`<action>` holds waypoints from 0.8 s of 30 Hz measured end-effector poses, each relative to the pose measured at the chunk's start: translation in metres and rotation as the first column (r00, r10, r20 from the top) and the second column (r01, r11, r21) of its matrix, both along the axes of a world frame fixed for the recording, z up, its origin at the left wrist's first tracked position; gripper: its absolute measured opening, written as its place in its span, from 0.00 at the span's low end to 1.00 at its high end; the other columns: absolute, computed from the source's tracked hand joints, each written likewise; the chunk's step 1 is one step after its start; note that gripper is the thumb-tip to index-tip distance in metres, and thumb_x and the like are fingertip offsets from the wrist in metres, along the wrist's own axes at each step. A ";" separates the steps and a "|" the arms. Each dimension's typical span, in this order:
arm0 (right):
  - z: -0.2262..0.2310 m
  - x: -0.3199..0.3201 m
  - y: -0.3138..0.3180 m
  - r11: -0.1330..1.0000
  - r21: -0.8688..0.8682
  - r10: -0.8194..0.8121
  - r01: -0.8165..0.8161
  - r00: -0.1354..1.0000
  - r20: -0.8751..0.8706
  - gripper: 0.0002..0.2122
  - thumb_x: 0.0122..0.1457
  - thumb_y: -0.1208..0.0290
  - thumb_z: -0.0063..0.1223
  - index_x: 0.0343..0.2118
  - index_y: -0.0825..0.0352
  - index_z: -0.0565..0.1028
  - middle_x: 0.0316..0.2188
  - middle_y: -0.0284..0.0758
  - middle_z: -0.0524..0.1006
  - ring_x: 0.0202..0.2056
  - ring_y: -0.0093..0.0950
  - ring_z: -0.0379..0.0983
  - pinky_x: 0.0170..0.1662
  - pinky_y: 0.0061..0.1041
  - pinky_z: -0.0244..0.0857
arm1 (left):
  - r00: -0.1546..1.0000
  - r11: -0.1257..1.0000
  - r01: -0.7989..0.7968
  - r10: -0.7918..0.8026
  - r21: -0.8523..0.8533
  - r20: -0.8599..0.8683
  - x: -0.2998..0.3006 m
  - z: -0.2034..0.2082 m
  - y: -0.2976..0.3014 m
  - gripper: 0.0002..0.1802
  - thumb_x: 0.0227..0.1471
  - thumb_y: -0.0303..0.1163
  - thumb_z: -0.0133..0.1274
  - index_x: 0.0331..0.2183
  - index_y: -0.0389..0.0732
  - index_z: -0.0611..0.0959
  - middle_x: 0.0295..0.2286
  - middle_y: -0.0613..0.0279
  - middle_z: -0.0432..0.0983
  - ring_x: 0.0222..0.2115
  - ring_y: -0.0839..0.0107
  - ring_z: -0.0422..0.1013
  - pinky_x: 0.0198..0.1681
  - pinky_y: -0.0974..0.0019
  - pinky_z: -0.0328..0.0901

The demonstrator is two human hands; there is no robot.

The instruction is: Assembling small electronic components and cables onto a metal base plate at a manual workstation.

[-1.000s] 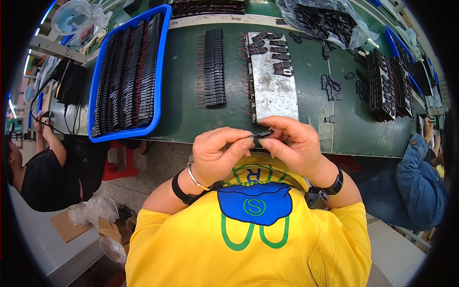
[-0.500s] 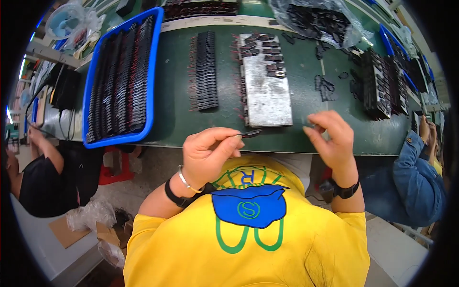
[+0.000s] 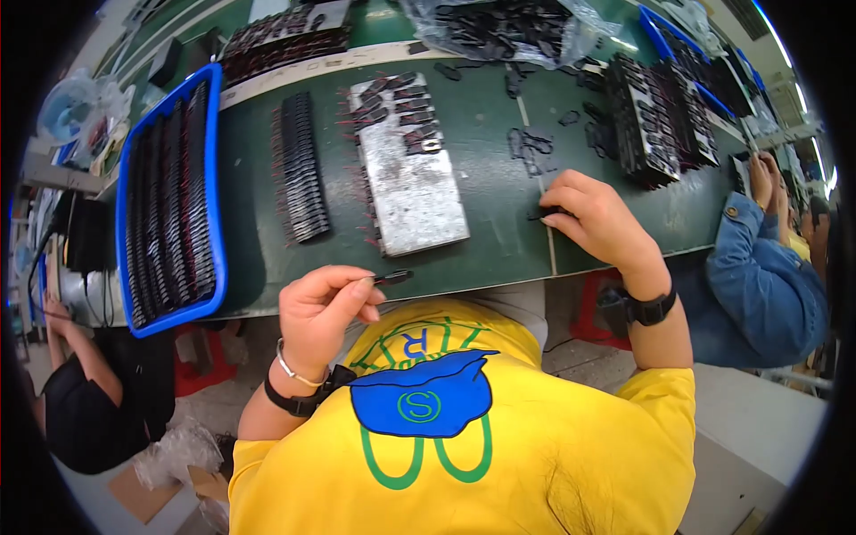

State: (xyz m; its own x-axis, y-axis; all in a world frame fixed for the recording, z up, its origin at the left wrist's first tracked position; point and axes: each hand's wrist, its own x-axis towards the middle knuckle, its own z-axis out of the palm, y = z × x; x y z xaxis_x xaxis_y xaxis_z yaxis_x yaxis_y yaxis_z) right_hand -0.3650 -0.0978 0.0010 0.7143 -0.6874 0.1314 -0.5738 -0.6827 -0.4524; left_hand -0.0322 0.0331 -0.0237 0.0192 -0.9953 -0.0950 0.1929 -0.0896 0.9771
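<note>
My left hand (image 3: 323, 312) is closed in a pinch on a small black part (image 3: 394, 277) with a thin lead, held just over the table's near edge. My right hand (image 3: 593, 218) rests further right on the green table, thumb and fingers closed on another small black piece (image 3: 546, 213), mostly hidden by the fingertips. Between and beyond my hands lies a silvery metal block (image 3: 419, 201). Several black parts with red wires (image 3: 413, 117) sit on its far end, and red wire ends stick out along its left side. A few loose black pieces (image 3: 532, 144) lie beyond my right hand.
A neat row of black parts (image 3: 303, 169) stands left of the block. Further left is a blue tray (image 3: 214, 169) packed with similar rows. A plastic bag of black pieces (image 3: 508, 31) lies at the back. Loaded metal blocks (image 3: 646, 125) stand at right. Co-workers sit on both sides.
My right hand has moved away from my left, out over the table, and has closed on a small black piece. The left hand keeps its part. The whole view has turned and shifted.
</note>
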 end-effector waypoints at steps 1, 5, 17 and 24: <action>-0.001 0.002 0.000 1.000 -0.016 0.016 -0.016 0.999 -0.028 0.12 0.43 0.80 0.61 0.32 0.70 0.72 0.31 0.38 0.71 0.34 0.37 0.70 0.36 0.29 0.65 | 1.000 1.000 -0.022 0.022 0.005 0.020 -0.001 0.003 0.000 0.06 0.52 0.21 0.53 0.33 0.31 0.80 0.24 0.56 0.78 0.21 0.76 0.74 0.25 0.76 0.69; 0.006 0.006 0.011 0.990 -0.138 0.022 -0.033 0.996 -0.084 0.12 0.41 0.81 0.60 0.30 0.70 0.71 0.30 0.38 0.72 0.31 0.36 0.71 0.33 0.30 0.65 | 0.999 0.986 0.036 -0.029 0.163 -0.045 -0.002 0.009 -0.009 0.07 0.53 0.25 0.53 0.33 0.32 0.81 0.24 0.57 0.79 0.21 0.78 0.73 0.24 0.77 0.69; 0.023 0.118 0.058 0.964 -0.227 0.216 -0.137 0.904 0.369 0.13 0.37 0.80 0.63 0.30 0.68 0.75 0.28 0.38 0.76 0.27 0.34 0.75 0.28 0.26 0.69 | 0.987 0.974 0.127 -0.106 0.188 -0.117 0.002 0.008 -0.016 0.08 0.55 0.27 0.52 0.34 0.32 0.80 0.24 0.56 0.79 0.19 0.76 0.73 0.23 0.76 0.69; 0.019 0.136 0.061 0.895 -0.436 0.238 -0.092 0.925 0.296 0.13 0.37 0.80 0.62 0.30 0.70 0.74 0.29 0.39 0.76 0.28 0.35 0.75 0.29 0.30 0.69 | 0.977 0.971 0.159 -0.129 0.180 -0.168 0.000 0.006 -0.018 0.10 0.55 0.31 0.52 0.34 0.33 0.81 0.24 0.60 0.78 0.20 0.79 0.72 0.23 0.77 0.68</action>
State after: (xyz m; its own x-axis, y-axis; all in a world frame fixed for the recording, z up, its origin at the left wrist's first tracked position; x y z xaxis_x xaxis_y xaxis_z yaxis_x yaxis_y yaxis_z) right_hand -0.2285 -0.0365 0.0198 0.6754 -0.3958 0.6223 -0.3016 -0.9182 -0.2568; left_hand -0.0323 0.0154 -0.0173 -0.1525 -0.9495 -0.2742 0.3109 -0.3094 0.8987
